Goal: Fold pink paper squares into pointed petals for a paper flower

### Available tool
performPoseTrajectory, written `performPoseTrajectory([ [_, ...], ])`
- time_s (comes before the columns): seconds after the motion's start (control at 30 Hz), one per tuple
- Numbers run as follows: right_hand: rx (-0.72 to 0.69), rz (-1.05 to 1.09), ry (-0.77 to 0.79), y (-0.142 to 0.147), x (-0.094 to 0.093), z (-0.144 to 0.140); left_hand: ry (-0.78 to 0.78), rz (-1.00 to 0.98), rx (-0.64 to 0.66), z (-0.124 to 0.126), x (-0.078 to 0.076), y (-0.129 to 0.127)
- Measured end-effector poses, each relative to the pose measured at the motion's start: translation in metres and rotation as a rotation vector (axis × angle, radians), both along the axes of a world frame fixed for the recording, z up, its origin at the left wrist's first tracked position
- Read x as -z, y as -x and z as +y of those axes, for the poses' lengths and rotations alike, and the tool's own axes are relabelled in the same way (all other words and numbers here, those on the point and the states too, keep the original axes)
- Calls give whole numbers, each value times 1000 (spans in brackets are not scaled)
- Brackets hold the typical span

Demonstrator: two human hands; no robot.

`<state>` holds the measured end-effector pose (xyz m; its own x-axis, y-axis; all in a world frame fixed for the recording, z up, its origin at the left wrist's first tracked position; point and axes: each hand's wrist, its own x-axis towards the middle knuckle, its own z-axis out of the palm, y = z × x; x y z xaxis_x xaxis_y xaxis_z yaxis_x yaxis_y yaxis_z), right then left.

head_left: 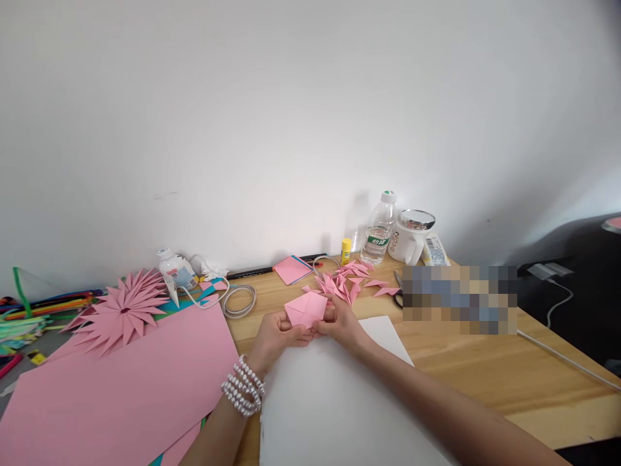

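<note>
Both hands hold one folded pink paper piece (305, 309) just above the white sheet (334, 401) on the wooden table (485, 369). My left hand (277, 336), with a pearl bracelet on its wrist, pinches the piece's lower left edge. My right hand (339, 323) grips its right side. Just behind the hands lies a pile of several folded pink paper points (347, 283).
A large pink sheet (121, 388) and a pink paper flower (119, 312) lie at the left, by a glue bottle (174, 272) and coloured strips (29, 317). A pink pad (291, 268), a glue stick (345, 251), a water bottle (379, 230) and a white mug (412, 236) stand along the wall.
</note>
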<state>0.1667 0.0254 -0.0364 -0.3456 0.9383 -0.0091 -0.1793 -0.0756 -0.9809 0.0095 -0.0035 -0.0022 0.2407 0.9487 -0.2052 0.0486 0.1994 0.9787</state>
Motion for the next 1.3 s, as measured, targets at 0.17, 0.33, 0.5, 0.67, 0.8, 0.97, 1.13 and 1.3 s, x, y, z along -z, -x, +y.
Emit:
performPoseTrajectory([
  [0.17,-24,44,12,2,4,1,33,-16,-8,0,-3,3],
  [0.33,-36,63,18,3,6,2,82,-14,-44,3,-1,9],
  [0.5,-61,117,28,3,-4,0,98,-8,-72,4,-3,10],
  [0.67,106,197,6,1,-15,-4,72,61,-77,3,-4,9],
  [0.8,173,178,-12,1,-13,-4,40,126,-45,3,-1,9],
  [0.97,172,89,-74,0,-1,1,21,111,39,2,-1,9],
  [1.13,158,51,-104,-1,-1,2,-25,88,-56,2,-4,8],
  [1.3,85,-33,-130,0,-1,1,-96,70,-205,5,0,9],
])
